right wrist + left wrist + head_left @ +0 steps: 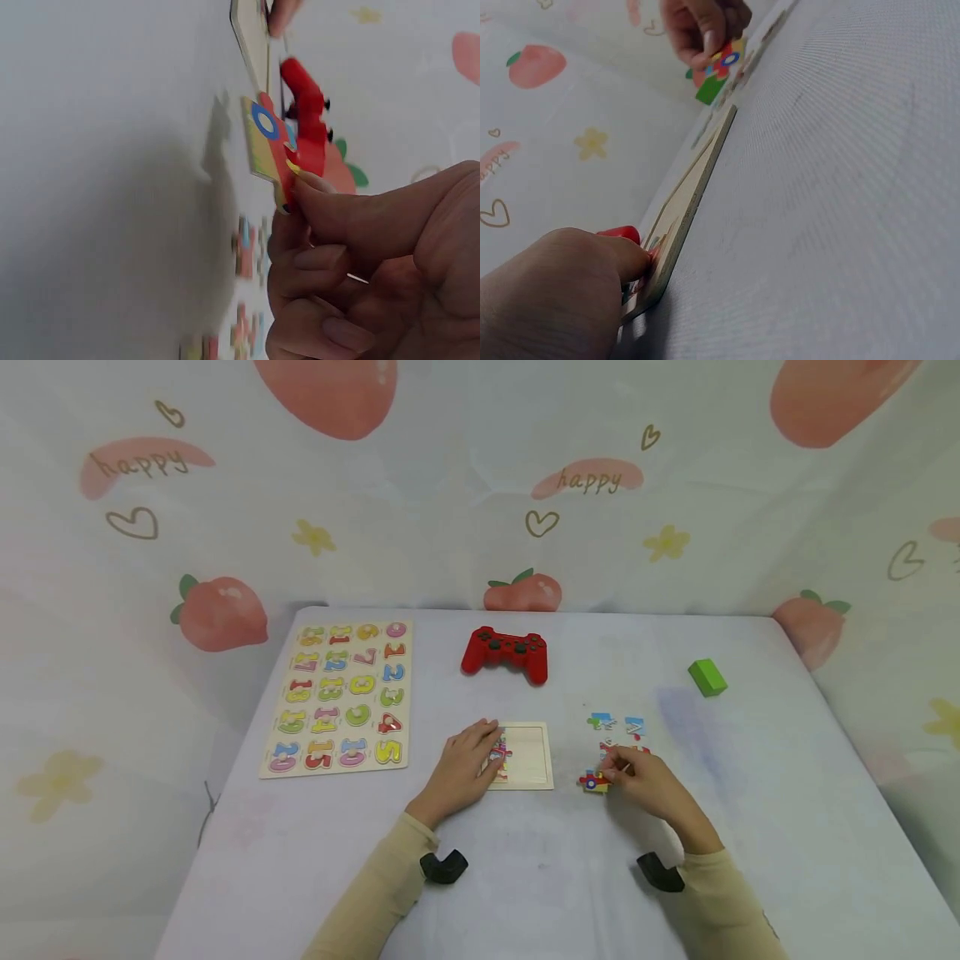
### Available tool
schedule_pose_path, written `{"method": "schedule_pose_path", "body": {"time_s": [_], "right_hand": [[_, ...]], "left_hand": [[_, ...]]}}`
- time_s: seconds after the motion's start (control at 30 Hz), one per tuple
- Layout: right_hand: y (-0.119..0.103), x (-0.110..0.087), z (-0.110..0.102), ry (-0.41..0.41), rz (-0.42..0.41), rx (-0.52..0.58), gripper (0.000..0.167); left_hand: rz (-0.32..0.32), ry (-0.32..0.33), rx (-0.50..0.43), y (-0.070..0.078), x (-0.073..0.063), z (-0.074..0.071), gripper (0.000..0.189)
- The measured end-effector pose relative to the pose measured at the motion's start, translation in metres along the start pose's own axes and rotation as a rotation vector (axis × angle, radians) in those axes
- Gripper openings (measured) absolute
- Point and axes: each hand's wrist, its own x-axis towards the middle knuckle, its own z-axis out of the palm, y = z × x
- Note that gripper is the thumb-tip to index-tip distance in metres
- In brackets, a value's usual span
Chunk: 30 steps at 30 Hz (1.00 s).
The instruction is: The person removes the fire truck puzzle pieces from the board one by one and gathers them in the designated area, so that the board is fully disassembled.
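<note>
Looking down from my head, I have a red-and-yellow puzzle piece pinched in my right hand, near loose pieces on the table; my left hand, fingers outstretched, rests on the left part of a wooden tray. A red controller lies beyond it, a number board to the left, a green block to the right. From my left wrist, my thumb touches the tray's picture part. From my right wrist, thumb and forefinger grip the piece by one end, its blue ring showing, just above the table
</note>
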Motion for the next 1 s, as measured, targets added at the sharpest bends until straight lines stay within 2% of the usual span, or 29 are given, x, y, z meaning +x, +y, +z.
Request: {"method": "schedule_pose_path", "body": {"time_s": [0.27, 0.5, 0.7, 1.0], "right_hand": [[0.016, -0.007, -0.014, -0.011, 0.005, -0.018, 0.006], [0.02, -0.006, -0.014, -0.008, -0.01, -0.04, 0.005], [0.023, -0.002, -0.008, 0.008, 0.009, -0.087, 0.004], [0.021, -0.001, -0.006, 0.031, 0.011, -0.139, 0.004]], "left_hand": [[-0.011, -0.015, 0.01, -0.003, 0.001, 0.002, 0.052], [-0.005, -0.003, 0.008, -0.002, 0.0, 0.001, 0.051], [-0.01, 0.002, -0.004, -0.001, 0.001, 0.001, 0.051], [-0.017, 0.001, -0.006, -0.001, 0.001, 0.001, 0.052]]}}
